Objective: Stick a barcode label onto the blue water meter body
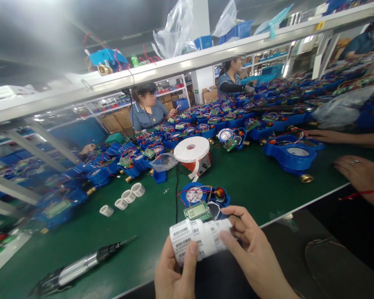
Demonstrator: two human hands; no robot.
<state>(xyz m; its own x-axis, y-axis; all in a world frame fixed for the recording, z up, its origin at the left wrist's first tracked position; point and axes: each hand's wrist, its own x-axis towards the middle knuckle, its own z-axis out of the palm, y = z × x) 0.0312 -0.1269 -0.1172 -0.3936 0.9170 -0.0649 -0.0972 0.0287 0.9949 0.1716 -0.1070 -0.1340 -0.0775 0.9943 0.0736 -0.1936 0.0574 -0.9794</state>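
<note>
A roll of white barcode labels [187, 241] is wrapped by the fingers of my left hand [176, 270], thumb across its front. My right hand [252, 249] pinches the free end of the label strip between thumb and fingers, to the right of the roll. Just behind the labels, a blue water meter [187, 193] lies on the green table, its white dial facing up. A green circuit board with a small display [197, 211] and loose wires show on it; its lower part is hidden by the labels and my right hand.
Behind the meter stands a large white tape roll [191, 149] on an orange device. Several small label rolls [129, 196] and an electric screwdriver [84, 265] lie left. Many blue meters [212, 120] fill the back. A neighbour's hands [361, 178] rest at right by another meter [294, 153].
</note>
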